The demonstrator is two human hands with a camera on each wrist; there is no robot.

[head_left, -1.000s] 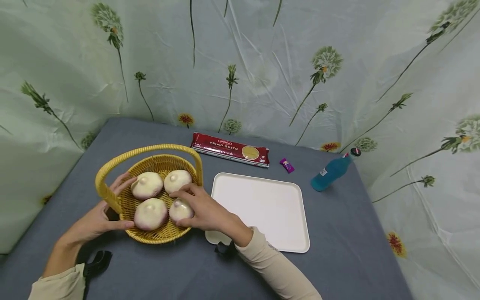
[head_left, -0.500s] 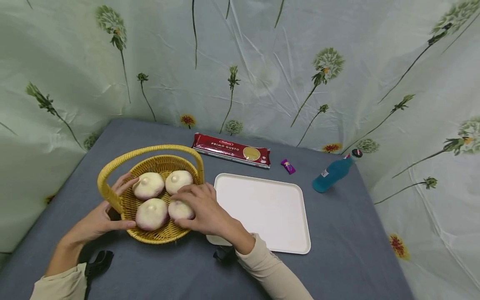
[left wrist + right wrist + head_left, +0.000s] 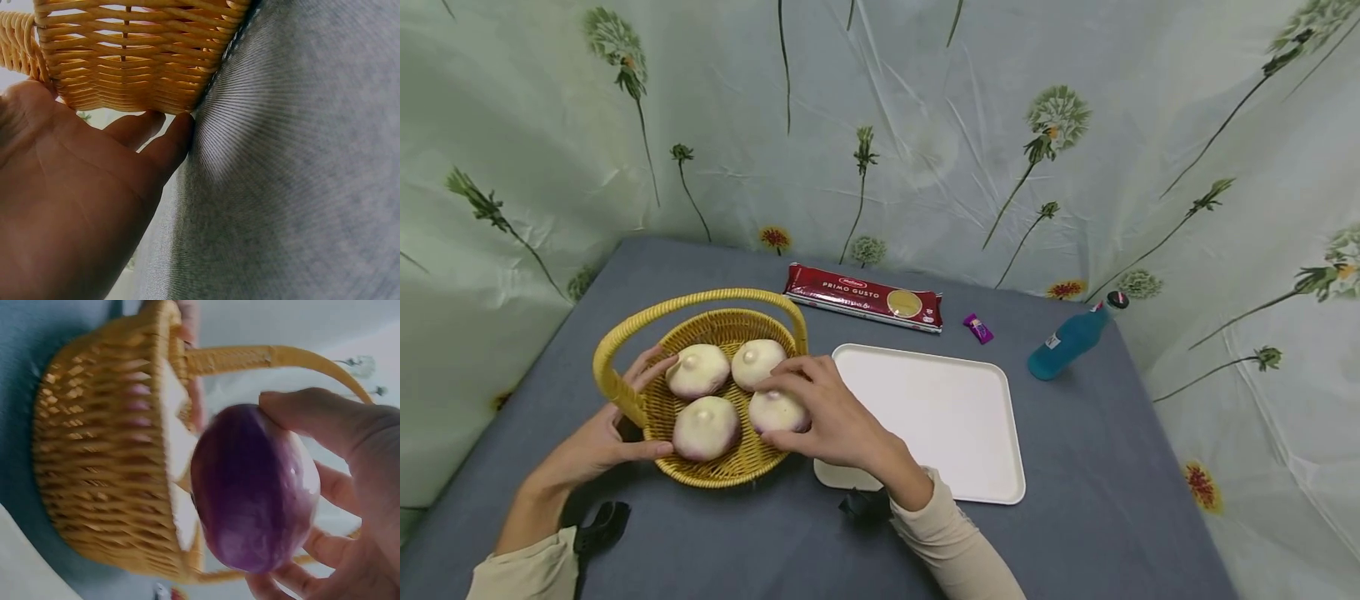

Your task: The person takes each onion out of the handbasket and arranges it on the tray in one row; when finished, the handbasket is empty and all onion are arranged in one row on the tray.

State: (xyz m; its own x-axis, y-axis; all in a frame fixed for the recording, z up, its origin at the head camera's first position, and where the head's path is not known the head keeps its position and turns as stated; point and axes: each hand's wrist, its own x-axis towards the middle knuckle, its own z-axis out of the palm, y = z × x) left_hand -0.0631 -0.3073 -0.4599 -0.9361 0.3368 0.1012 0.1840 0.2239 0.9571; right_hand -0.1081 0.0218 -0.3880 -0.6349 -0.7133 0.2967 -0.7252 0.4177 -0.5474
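A yellow wicker basket [image 3: 722, 479] with an arched handle stands on the table, holding three white-and-purple turnips, such as the near-left turnip [image 3: 706, 428]. My left hand [image 3: 591, 442] grips the basket's left side, thumb at the near rim and fingers over the rim beyond the handle's foot. In the left wrist view, fingertips touch the lower wicker wall. My right hand [image 3: 838, 412] pinches another turnip [image 3: 253, 487] between thumb and fingers. In the right wrist view, its glossy purple underside shows just above the basket's rim.
Right of the basket lies a white tray [image 3: 940, 425], partly under my right forearm. Behind it are a red Primo Gusto packet [image 3: 865, 298] and a small purple-wrapped candy [image 3: 978, 328]. A blue bottle [image 3: 1067, 343] with a black cap is at the right. Floral cloth hangs behind the table.
My right hand has closed round the near-right turnip and raised it, shifting slightly right toward the basket's rim. The left hand and basket have stayed in place.
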